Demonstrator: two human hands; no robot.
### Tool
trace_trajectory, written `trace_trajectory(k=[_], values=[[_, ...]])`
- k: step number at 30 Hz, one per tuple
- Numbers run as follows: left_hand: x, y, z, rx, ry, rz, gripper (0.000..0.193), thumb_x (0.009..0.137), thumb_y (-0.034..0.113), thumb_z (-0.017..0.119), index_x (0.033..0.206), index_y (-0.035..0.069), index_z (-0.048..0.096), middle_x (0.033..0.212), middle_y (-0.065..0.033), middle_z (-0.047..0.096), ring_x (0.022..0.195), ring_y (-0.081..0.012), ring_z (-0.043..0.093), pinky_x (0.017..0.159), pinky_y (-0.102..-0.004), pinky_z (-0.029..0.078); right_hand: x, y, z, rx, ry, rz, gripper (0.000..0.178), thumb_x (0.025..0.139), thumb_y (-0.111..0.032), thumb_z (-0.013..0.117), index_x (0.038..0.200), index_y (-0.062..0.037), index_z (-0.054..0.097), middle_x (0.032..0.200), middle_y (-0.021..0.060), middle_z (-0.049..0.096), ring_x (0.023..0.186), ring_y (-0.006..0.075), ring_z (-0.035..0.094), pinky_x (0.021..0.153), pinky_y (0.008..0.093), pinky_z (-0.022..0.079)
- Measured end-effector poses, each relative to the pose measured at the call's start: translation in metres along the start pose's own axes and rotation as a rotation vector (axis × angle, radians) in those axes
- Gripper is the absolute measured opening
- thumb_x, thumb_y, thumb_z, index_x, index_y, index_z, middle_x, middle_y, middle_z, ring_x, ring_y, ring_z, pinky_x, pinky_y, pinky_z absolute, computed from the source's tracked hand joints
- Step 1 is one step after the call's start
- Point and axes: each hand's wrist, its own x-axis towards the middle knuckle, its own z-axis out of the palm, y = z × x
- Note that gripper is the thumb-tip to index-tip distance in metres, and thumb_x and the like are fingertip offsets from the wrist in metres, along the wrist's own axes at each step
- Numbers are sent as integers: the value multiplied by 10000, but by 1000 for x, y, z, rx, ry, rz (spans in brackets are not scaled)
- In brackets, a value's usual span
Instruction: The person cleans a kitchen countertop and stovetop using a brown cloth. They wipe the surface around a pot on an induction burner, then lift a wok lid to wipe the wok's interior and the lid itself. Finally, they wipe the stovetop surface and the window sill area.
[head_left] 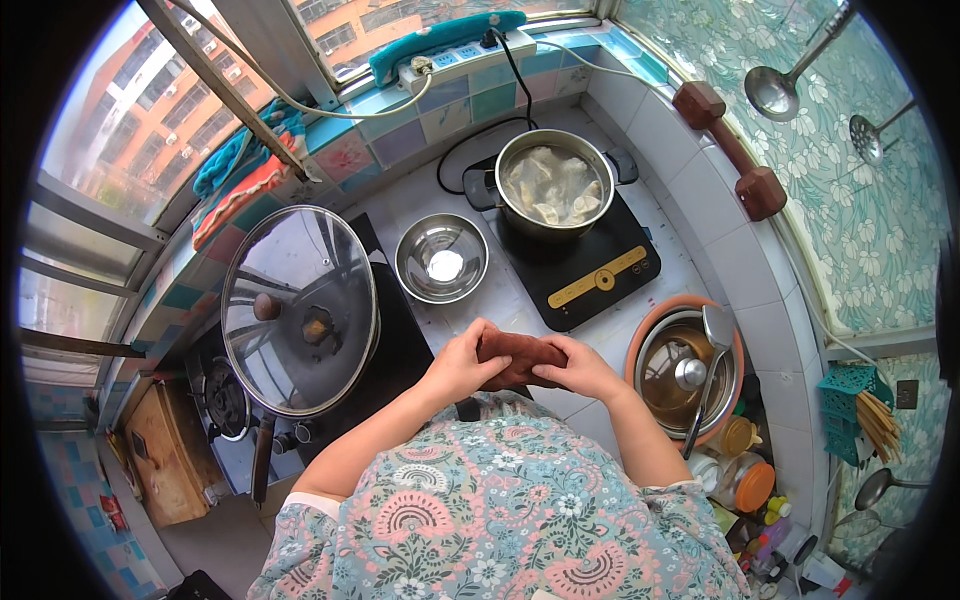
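A reddish-brown cloth (517,360) is bunched between my two hands in front of my body, above the counter's near edge. My left hand (468,360) grips its left end, thumb on top. My right hand (580,368) closes on the right end in the same way. Beyond them, a steel pot (556,229) with dumplings (550,186) in cloudy water stands on a black induction cooker (598,290), lid off. A shiny steel bowl (420,275) sits left of the cooker, apart from my hands.
At left, a wok with a glass lid (285,350) stands on the gas stove, its handle (263,458) pointing toward me. At right are a glass-lidded pan (665,375), a spatula (712,350) and several jars (752,487). A ladle (772,93) hangs on the wall; a power strip (465,58) lies along the sill.
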Motion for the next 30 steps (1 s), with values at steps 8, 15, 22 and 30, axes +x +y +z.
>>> trace_trajectory(k=[8, 15, 22, 30], values=[[6, -10, 2, -269, 103, -56, 331, 821, 194, 719, 1057, 57, 531, 947, -64, 644, 893, -143, 608, 812, -301, 490, 20, 51, -58, -293, 423, -92, 256, 897, -191, 628, 1112, -53, 644, 1095, 93, 654, 1034, 285, 601, 872, 371, 488], [8, -19, 5, -726, 198, -159, 330, 873, 117, 681, 1141, 21, 513, 1079, -65, 598, 1018, -139, 568, 919, -303, 461, 39, 73, -100, -744, 632, -289, 233, 824, -105, 645, 1056, -78, 645, 1013, 73, 638, 1004, 293, 575, 899, 418, 443], [6, -19, 6, -741, 217, -160, 345, 873, 148, 688, 1138, 21, 508, 1078, -68, 586, 1016, -141, 563, 920, -306, 457, 55, 101, -122, -990, 698, -253, 250, 821, -103, 645, 1070, -113, 664, 1021, 67, 626, 1056, 276, 546, 1009, 458, 376], [6, -24, 9, -725, 240, -186, 385, 889, 157, 677, 1191, 4, 493, 1126, -91, 590, 1052, -155, 567, 938, -315, 458, 59, 120, -119, -998, 698, -142, 294, 832, -126, 639, 1126, -137, 659, 1064, 57, 609, 1099, 257, 527, 1078, 477, 323]])
